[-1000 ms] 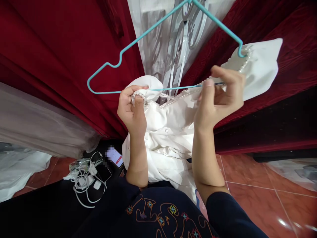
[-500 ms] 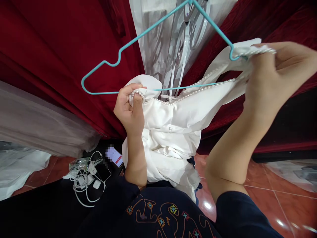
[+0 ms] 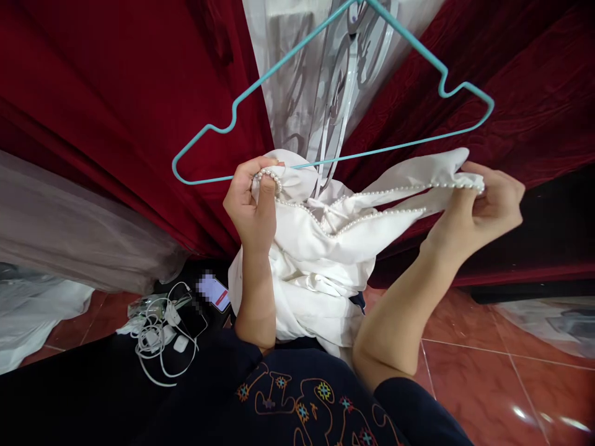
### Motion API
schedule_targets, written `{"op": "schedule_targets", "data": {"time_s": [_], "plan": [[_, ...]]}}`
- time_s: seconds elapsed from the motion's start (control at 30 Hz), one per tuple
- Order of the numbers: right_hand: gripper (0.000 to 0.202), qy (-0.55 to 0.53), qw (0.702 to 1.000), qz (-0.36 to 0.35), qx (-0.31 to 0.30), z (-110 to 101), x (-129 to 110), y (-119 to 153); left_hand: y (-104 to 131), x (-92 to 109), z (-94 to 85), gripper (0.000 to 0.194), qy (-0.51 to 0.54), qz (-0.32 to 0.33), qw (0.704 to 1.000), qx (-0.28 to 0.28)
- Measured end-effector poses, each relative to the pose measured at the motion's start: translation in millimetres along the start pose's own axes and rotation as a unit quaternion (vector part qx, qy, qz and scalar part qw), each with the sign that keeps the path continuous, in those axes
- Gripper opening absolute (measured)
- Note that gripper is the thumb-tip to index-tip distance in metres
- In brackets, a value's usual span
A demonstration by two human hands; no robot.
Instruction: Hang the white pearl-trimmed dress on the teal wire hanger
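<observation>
A white dress (image 3: 320, 248) with pearl-like beads along its neckline lies bunched over my lap, its upper part stretched between my hands. My left hand (image 3: 253, 204) pinches the beaded edge at the left shoulder, thumb on top. At the other shoulder strap, my right hand (image 3: 483, 201) is closed on the beaded edge and holds it out to the right. Above them hangs a light-blue clothes hanger (image 3: 400, 147). Its bottom bar passes behind the fabric near my left hand, while its right end is bare and apart from the dress.
Red curtains (image 3: 130, 111) and a white ornate metal piece (image 3: 341, 105) stand in front. At left, a black surface (image 3: 93, 378) carries tangled white cables (image 3: 153, 347) and a lit phone (image 3: 216, 292). Red floor tiles (image 3: 474, 365) show at right, with sheer fabric (image 3: 548, 322) at the edge.
My right hand has moved down and left, and the right shoulder strap has come off the hanger's right end. The hanger has shifted right; my left hand has moved only slightly.
</observation>
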State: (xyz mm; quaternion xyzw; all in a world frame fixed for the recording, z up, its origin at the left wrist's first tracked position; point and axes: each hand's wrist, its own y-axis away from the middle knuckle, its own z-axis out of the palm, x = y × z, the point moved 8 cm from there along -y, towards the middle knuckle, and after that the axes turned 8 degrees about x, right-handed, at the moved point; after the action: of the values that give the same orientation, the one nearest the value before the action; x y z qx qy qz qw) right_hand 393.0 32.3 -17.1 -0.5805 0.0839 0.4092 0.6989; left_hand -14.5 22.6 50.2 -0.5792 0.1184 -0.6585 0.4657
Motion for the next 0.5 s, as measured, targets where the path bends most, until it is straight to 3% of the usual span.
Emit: {"op": "schedule_targets", "data": {"time_s": [0.03,0.1,0.13,0.23,0.33,0.5], "plan": [[0.014,-0.041,0.998,-0.035,-0.014,-4,-20,2,1,-1,1.9,0.028,0.015,-0.001,1.0,-0.005],[0.03,-0.138,0.985,-0.076,-0.072,1,-64,4,5,-3,5.7,0.027,0.033,-0.009,0.999,-0.016],[0.039,-0.169,0.975,-0.087,-0.119,11,-87,6,7,-5,7.2,0.028,0.034,-0.017,0.999,-0.02],[0.031,-0.179,0.946,-0.046,-0.266,49,-134,19,10,-7,8.5,0.032,0.022,-0.038,0.999,-0.022],[0.017,-0.152,0.932,0.007,-0.329,73,-149,37,8,-5,4.9,0.03,0.016,-0.042,0.999,-0.03],[0.015,-0.15,0.944,0.016,-0.293,70,-149,44,1,-7,-17.1,0.023,-0.004,0.022,0.997,-0.074]]}}
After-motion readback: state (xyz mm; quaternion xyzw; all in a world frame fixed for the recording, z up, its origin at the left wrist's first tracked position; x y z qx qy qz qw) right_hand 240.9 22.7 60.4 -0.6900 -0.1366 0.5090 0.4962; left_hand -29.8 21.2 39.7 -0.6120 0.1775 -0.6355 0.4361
